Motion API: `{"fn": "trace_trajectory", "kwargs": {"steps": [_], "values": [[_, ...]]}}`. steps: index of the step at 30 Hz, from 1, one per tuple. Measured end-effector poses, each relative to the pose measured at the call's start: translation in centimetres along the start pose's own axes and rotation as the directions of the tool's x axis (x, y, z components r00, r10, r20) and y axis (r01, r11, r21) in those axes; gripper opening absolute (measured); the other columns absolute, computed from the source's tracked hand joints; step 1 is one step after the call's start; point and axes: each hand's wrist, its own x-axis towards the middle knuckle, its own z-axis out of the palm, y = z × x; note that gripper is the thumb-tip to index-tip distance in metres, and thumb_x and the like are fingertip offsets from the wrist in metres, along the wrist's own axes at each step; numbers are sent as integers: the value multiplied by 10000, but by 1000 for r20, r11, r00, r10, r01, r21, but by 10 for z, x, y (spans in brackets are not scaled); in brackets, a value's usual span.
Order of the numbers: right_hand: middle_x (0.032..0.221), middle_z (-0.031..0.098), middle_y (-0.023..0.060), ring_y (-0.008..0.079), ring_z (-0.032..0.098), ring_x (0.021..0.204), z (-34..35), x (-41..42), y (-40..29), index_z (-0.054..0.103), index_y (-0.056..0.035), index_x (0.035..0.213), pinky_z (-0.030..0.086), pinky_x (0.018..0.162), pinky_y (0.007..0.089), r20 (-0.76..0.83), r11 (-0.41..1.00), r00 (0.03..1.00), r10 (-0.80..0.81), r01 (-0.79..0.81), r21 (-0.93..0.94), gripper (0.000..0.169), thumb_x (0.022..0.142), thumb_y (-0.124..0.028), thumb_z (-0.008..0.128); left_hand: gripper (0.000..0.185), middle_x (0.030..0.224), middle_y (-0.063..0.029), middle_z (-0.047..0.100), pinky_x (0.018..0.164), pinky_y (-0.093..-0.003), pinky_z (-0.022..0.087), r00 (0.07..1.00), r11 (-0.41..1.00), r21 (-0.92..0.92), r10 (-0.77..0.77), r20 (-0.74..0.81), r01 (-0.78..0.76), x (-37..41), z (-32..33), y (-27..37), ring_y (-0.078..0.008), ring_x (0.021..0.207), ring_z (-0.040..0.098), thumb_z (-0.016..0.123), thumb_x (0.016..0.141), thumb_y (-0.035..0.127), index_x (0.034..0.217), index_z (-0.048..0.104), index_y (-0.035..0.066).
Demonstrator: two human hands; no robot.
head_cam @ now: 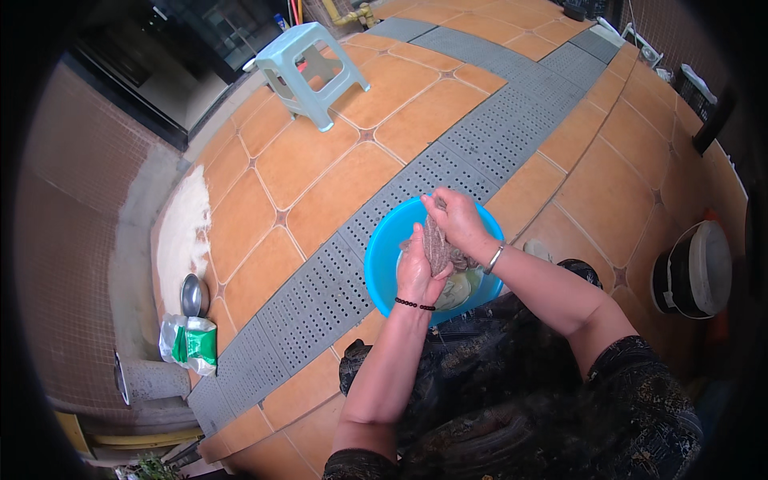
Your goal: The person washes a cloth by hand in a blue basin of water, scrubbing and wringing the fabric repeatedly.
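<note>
A wet greyish-brown cloth [437, 246] is stretched between my two hands, above a blue plastic basin [379, 252]. My left hand [415, 270] grips its lower part, thumb pointing up. Higher and to the right, my right hand [457, 217] clutches the cloth's upper end. Cloudy water [470, 279] stands in the bottom of the basin, with pale fabric [453, 293] lying in it. More of the brown cloth bunches up behind my left hand. The basin stands between my knees, partly over the grey drain grating; my forearms and dark patterned clothes hide its near side.
A light-blue plastic stool [312, 72] stands on the orange tiles [360, 192] ahead. Perforated grey drain covers [312, 300] cross the floor. At left are a metal bowl [195, 295], green-white bags [195, 345] and white powder [183, 234]. A black bucket with a pale lid [708, 270] is at right.
</note>
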Motion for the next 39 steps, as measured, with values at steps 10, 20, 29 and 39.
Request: {"fn": "trace_trajectory", "kwargs": {"steps": [10,20,29,39], "values": [[703,532,131,302,593,741,11,-40,-24,582,-26,871,464,587,414,4,929,948,-319,314,-195,218,849,-243,597,362,695,-9,522,451,-285,375,1000,988,-153,-20,-8,18,13,-18,8,-145,536,471,340,960,411,829,517,124],[837,581,220,356,587,798,-14,3,3,568,27,847,455,670,418,-12,984,994,112,-109,143,355,851,-328,583,347,978,-67,626,471,-250,385,999,987,-156,-39,20,41,3,-6,28,-165,777,598,424,907,363,1011,573,66],[877,572,135,325,558,687,10,-28,-14,612,-24,874,461,596,418,17,938,958,-287,284,-197,229,847,-251,599,320,745,-19,550,462,-241,393,978,997,-43,60,-199,-70,11,0,-9,-115,578,478,323,989,350,947,525,105],[775,597,86,139,585,704,7,-4,6,589,-3,892,477,635,310,324,674,892,314,-450,585,245,863,-245,610,381,777,-38,597,340,-201,238,996,996,-72,-53,-71,48,1,3,21,-88,427,383,371,947,448,924,555,115]]}}
